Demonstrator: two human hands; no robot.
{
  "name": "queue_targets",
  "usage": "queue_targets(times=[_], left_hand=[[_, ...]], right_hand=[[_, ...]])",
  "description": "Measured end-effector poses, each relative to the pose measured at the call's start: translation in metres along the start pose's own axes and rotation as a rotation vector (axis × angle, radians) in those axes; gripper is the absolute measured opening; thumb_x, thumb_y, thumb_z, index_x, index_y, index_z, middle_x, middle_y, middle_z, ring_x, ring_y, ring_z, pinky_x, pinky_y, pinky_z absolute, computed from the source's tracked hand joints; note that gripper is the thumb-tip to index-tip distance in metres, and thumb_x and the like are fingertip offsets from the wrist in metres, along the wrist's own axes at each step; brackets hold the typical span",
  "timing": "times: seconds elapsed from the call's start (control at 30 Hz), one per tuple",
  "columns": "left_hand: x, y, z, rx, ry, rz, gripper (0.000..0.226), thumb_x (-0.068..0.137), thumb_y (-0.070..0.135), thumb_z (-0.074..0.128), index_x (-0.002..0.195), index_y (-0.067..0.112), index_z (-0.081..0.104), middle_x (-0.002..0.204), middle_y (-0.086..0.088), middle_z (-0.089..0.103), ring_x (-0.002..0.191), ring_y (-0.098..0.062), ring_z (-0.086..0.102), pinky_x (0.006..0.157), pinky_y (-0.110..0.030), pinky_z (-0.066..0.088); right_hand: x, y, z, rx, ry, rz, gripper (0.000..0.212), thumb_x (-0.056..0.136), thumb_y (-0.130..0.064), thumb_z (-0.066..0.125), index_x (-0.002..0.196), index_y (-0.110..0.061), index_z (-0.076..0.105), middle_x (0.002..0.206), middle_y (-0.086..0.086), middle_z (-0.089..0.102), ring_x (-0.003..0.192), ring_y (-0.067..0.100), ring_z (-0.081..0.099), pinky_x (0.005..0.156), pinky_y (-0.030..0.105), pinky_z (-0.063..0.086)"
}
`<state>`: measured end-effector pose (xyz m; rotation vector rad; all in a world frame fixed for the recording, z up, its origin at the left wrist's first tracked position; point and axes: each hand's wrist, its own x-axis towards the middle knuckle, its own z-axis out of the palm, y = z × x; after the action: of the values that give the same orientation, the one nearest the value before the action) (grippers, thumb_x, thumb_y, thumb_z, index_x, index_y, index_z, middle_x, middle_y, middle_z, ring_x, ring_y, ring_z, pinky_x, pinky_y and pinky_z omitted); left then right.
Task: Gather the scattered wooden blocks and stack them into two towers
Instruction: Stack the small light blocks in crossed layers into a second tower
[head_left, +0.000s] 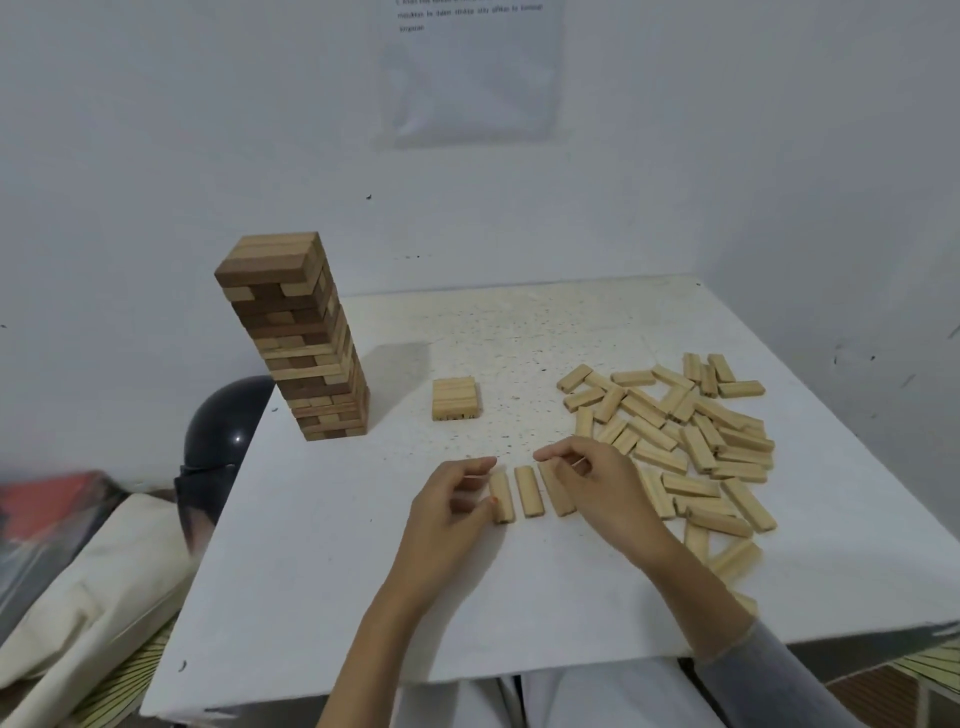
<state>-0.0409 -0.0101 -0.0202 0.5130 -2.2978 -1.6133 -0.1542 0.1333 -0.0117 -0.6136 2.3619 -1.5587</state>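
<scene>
**Three blocks lined up between your grips**

Your left grip (457, 499) is half closed, thumb and forefinger pinching the left block (501, 496). Your right grip (587, 483) curls over the right block (558, 499). The middle block (529, 491) lies between them, with a gap on either side.

You are probably closing them into one layer for the second tower (454, 399), which sits just beyond both grips. The loose pile (691, 441) lies just outside your right grip, which keeps reaches short. The finished tower (298, 338) stands well beyond your left grip, safe from stray elbows.

The desk (337, 545) is white and speckled, set into a corner of white wall (727, 156) bearing a paper sheet (467, 67).
</scene>
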Motion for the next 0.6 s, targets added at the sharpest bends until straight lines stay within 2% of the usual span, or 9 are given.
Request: queue_targets(times=[0.1, 0.17, 0.23, 0.3, 0.37, 0.43, 0.6], left_hand=[[-0.001, 0.0, -0.007, 0.052, -0.091, 0.01, 0.047, 0.085, 0.01, 0.07, 0.124, 0.032, 0.056, 0.117, 0.012, 0.058, 0.102, 0.005, 0.054, 0.083, -0.007, 0.043], [0.0, -0.001, -0.01, 0.089, -0.125, 0.014, 0.055, 0.083, 0.016, 0.075, 0.13, 0.034, 0.052, 0.118, 0.016, 0.056, 0.101, 0.008, 0.052, 0.083, -0.007, 0.043], [0.002, -0.002, -0.01, 0.125, -0.149, 0.043, 0.062, 0.079, 0.02, 0.079, 0.133, 0.033, 0.05, 0.122, 0.018, 0.056, 0.105, 0.009, 0.051, 0.084, -0.008, 0.042], [0.006, -0.003, -0.009, 0.136, -0.163, 0.059, 0.066, 0.077, 0.019, 0.081, 0.133, 0.033, 0.05, 0.122, 0.018, 0.058, 0.108, 0.007, 0.052, 0.085, -0.008, 0.042], [0.009, -0.003, -0.006, 0.129, -0.157, 0.071, 0.065, 0.076, 0.018, 0.082, 0.131, 0.034, 0.051, 0.119, 0.017, 0.061, 0.107, 0.006, 0.053, 0.084, -0.008, 0.041], [0.01, -0.003, -0.003, 0.122, -0.145, 0.08, 0.064, 0.075, 0.017, 0.082, 0.129, 0.033, 0.052, 0.118, 0.017, 0.062, 0.106, 0.005, 0.054, 0.083, -0.008, 0.041], [0.011, -0.006, 0.001, 0.111, -0.108, 0.101, 0.062, 0.074, 0.016, 0.083, 0.126, 0.035, 0.054, 0.116, 0.017, 0.063, 0.104, 0.006, 0.054, 0.083, -0.007, 0.041]], right_hand=[[0.005, 0.004, -0.007, -0.026, -0.025, 0.019, 0.021, 0.093, -0.006, 0.056, 0.099, -0.021, 0.069, 0.091, -0.004, 0.064, 0.058, -0.007, 0.05, 0.058, 0.006, 0.042], [0.005, 0.005, -0.015, -0.09, -0.122, -0.046, 0.026, 0.092, -0.01, 0.059, 0.109, -0.029, 0.062, 0.108, -0.006, 0.058, 0.068, -0.006, 0.053, 0.065, 0.009, 0.045], [0.005, 0.004, -0.026, -0.218, -0.355, -0.102, 0.046, 0.088, -0.021, 0.067, 0.127, -0.038, 0.047, 0.124, -0.015, 0.047, 0.091, -0.008, 0.05, 0.075, 0.011, 0.046], [0.005, 0.004, -0.033, -0.335, -0.535, -0.127, 0.071, 0.084, -0.024, 0.072, 0.138, -0.045, 0.032, 0.128, -0.024, 0.041, 0.103, -0.013, 0.042, 0.08, 0.009, 0.042], [0.007, 0.005, -0.033, -0.336, -0.54, -0.162, 0.078, 0.082, -0.02, 0.075, 0.141, -0.045, 0.03, 0.128, -0.024, 0.044, 0.104, -0.01, 0.042, 0.081, 0.01, 0.042], [0.009, 0.005, -0.029, -0.264, -0.497, -0.172, 0.076, 0.079, -0.017, 0.077, 0.139, -0.041, 0.036, 0.123, -0.019, 0.051, 0.099, -0.005, 0.046, 0.082, 0.016, 0.045], [0.012, 0.005, -0.02, -0.189, -0.427, -0.199, 0.079, 0.071, -0.02, 0.085, 0.134, -0.04, 0.043, 0.113, -0.013, 0.056, 0.09, 0.002, 0.05, 0.076, 0.018, 0.048]])
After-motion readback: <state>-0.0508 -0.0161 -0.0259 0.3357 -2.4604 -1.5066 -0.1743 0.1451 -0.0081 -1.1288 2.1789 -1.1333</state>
